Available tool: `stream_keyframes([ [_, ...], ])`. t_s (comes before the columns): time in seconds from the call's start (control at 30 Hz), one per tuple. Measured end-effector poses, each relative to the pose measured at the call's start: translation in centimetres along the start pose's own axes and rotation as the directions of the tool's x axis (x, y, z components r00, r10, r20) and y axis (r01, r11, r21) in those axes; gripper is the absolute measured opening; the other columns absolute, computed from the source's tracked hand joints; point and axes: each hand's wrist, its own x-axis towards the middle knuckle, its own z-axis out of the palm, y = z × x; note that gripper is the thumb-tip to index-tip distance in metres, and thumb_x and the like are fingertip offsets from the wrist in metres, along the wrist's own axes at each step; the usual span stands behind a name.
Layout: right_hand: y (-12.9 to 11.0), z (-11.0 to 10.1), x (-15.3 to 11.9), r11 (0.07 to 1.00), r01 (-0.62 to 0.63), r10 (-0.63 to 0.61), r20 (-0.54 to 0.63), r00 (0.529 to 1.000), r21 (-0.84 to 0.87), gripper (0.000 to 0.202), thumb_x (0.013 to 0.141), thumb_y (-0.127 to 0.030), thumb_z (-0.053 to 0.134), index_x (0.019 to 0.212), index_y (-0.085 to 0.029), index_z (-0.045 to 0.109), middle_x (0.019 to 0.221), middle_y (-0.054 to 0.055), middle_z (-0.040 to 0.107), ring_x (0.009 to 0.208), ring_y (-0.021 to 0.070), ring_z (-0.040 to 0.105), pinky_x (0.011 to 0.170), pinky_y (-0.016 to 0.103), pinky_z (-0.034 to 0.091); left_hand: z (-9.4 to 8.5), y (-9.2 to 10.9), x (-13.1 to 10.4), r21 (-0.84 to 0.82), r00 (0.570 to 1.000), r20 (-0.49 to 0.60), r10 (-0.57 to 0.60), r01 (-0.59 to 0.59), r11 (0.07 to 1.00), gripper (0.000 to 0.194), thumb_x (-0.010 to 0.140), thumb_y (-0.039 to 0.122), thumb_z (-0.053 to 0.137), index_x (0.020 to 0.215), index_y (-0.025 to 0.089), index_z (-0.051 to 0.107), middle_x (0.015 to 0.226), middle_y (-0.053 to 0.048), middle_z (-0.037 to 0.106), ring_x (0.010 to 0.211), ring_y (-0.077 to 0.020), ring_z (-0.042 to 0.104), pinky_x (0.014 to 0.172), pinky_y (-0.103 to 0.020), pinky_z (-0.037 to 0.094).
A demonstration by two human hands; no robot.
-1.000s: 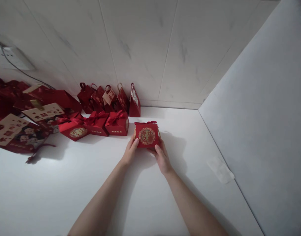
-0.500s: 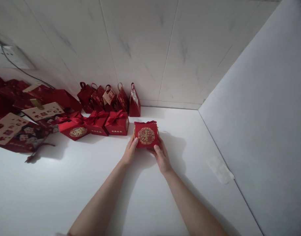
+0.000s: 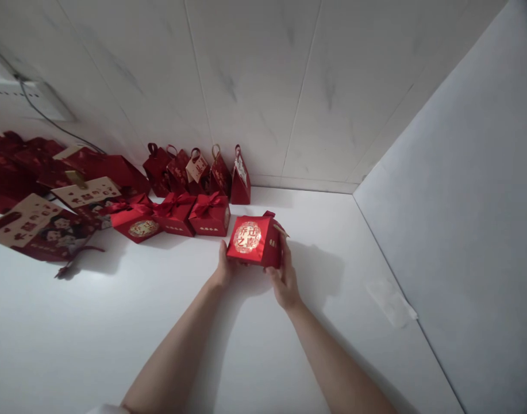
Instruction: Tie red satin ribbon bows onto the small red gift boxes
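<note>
Red, apparently card, with a gold emblem (image 3: 248,237): the gift box (image 3: 263,244) is at the near edge of the display, over the counter (image 3: 116,333). Clock positions are read from it, twelve being the tiled wall (image 3: 254,86).

Left grip (image 3: 224,271): clasping the box at eight o'clock, thumb against the side edge, fingers partly hidden below. Right grip (image 3: 286,284): clasping it at four o'clock, fingers along the lettered side, thumb at the near lower edge. Opposed holds of this kind presumably keep the box level and spare its ribbon (image 3: 269,214) and gold cord (image 3: 281,231) from crushing. The emblem face is angled into the light. Whether the base bears on the counter cannot be determined.

Between nine and ten: three bow-tied boxes (image 3: 174,223), side by side, bows uppermost, probably so none is flattened. From ten to nearly twelve: five peaked boxes (image 3: 197,188) near the wall, loops upward; being taller, they likely stand behind to remain visible. At nine: cream-panelled packages (image 3: 58,238), less regularly set. Between three and four: a whitish strip (image 3: 391,303), nature unclear.
</note>
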Motion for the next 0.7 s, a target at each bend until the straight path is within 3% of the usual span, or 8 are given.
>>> stream_keyframes([
  [0.1, -0.1, 0.1, -0.3, 0.994, -0.110, 0.110, 0.005, 0.994, -0.019, 0.088, 0.089, -0.046, 0.058, 0.157, -0.030, 0.004, 0.118, 0.007, 0.069, 0.073, 0.0198, 0.067, 0.071, 0.038, 0.057, -0.1, 0.4, -0.2, 0.064, 0.997, 0.077, 0.029, -0.034, 0.997, 0.079, 0.073, 0.091, 0.026, 0.057, 0.021, 0.059, 0.052, -0.007, 0.056, 0.055, -0.0219, 0.053, 0.061, -0.037, 0.042],
  [0.2, -0.1, 0.2, -0.3, 0.988, -0.152, 0.150, -0.085, 0.985, -0.017, 0.086, 0.089, -0.046, 0.059, 0.157, -0.030, 0.007, 0.115, 0.007, 0.070, 0.069, 0.0206, 0.067, 0.068, 0.038, 0.056, 0.3, 1.1, -0.4, 0.202, 0.981, 0.182, 0.074, -0.111, 0.973, 0.065, 0.082, 0.079, 0.042, 0.073, 0.018, 0.065, 0.063, -0.008, 0.060, 0.059, -0.0196, 0.052, 0.060, -0.034, 0.039],
  [0.3, -0.1, 0.2, -0.2, 0.984, -0.174, 0.177, -0.135, 0.975, 0.032, 0.082, 0.092, -0.049, 0.054, 0.157, -0.029, 0.009, 0.105, 0.007, 0.074, 0.067, 0.0222, 0.068, 0.064, 0.038, 0.056, 0.8, 1.8, -0.6, 0.252, 0.970, 0.222, 0.101, -0.157, 0.955, 0.040, 0.085, 0.055, 0.063, 0.093, 0.015, 0.067, 0.068, -0.005, 0.061, 0.063, -0.0180, 0.054, 0.064, -0.031, 0.041],
  [0.47, 0.0, 0.0, 0.2, 0.972, -0.231, 0.234, -0.177, 0.956, 0.040, 0.076, 0.095, -0.053, 0.045, 0.157, -0.025, 0.010, 0.078, 0.004, 0.074, 0.057, 0.0237, 0.068, 0.057, 0.037, 0.055, 1.2, 1.9, -0.6, 0.247, 0.986, 0.134, 0.104, -0.135, 0.960, 0.050, 0.082, 0.043, 0.071, 0.121, 0.012, 0.067, 0.066, -0.004, 0.067, 0.062, -0.0184, 0.059, 0.066, -0.030, 0.045],
  [0.7, 0.1, 0.0, 0.2, 0.962, -0.245, 0.254, -0.071, 0.965, 0.117, 0.083, 0.094, -0.059, 0.043, 0.157, -0.022, 0.004, 0.073, 0.004, 0.072, 0.056, 0.0241, 0.068, 0.052, 0.036, 0.053, 1.2, 1.5, -0.4, 0.246, 0.997, 0.025, 0.074, -0.078, 0.966, 0.055, 0.081, 0.044, 0.072, 0.123, 0.009, 0.068, 0.064, -0.007, 0.072, 0.062, -0.0216, 0.066, 0.062, -0.031, 0.050],
])
